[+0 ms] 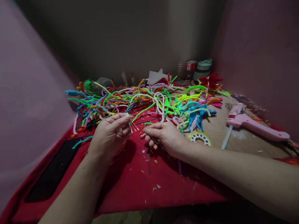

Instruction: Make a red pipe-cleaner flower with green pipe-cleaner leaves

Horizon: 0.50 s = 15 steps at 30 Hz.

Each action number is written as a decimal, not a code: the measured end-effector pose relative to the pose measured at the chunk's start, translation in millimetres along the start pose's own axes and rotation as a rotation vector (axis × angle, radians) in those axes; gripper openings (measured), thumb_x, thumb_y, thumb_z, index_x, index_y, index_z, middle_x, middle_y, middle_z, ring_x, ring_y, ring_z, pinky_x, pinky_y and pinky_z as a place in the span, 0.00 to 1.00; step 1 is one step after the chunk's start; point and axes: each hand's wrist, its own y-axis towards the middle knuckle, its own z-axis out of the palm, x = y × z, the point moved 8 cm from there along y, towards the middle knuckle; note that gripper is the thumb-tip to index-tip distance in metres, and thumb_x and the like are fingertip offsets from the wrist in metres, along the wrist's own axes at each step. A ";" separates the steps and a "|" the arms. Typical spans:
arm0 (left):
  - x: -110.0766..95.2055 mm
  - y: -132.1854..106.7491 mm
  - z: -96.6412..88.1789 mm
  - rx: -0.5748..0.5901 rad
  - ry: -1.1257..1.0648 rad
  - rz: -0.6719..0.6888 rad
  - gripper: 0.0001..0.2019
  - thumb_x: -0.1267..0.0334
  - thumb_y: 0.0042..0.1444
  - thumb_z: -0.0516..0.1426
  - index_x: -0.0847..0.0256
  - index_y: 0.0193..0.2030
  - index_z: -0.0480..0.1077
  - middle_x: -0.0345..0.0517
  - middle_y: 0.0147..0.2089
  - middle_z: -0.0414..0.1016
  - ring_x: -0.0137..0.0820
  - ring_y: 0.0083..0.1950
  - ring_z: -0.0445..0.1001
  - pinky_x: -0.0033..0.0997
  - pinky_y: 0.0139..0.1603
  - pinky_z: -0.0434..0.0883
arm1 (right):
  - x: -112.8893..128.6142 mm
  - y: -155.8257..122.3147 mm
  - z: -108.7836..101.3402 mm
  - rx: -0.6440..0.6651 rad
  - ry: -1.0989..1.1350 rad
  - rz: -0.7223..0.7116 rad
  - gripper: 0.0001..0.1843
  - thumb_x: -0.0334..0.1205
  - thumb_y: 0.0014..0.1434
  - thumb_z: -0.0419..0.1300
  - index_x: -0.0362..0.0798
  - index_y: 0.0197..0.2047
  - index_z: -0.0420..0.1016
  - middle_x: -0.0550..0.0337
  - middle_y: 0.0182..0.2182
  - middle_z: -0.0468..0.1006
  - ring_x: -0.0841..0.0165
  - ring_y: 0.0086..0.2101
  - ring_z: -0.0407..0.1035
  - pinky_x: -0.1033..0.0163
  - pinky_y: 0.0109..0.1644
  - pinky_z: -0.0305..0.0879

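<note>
My left hand (111, 130) is closed in a pinch on a few thin pale flower stamens (133, 127), their light tips pointing down and to the right. A hand's width to the right, my right hand (164, 137) has its thumb and forefinger pressed together. What they hold, if anything, is too small to make out. Below the right fingers a thin dark rod (149, 163) lies on the red cloth (135, 193). Just beyond both hands spreads a tangled heap of coloured pipe cleaners (130, 98).
A pink glue gun (257, 124) with a glue stick lies at the right. Near my right forearm is a roll of tape (211, 138). A black phone-like slab (52, 171) rests at the left. Bottles (202, 70) stand at the back.
</note>
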 end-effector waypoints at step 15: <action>33.0 -4.0 15.1 0.270 0.259 -0.190 0.10 0.60 0.48 0.61 0.64 0.25 0.68 0.35 0.15 0.61 0.17 0.15 0.55 0.19 0.15 0.50 | 4.9 5.1 -2.2 0.012 0.086 -0.107 0.10 0.28 0.57 0.51 0.40 0.43 0.66 0.62 0.20 0.71 0.76 0.18 0.64 0.72 0.19 0.56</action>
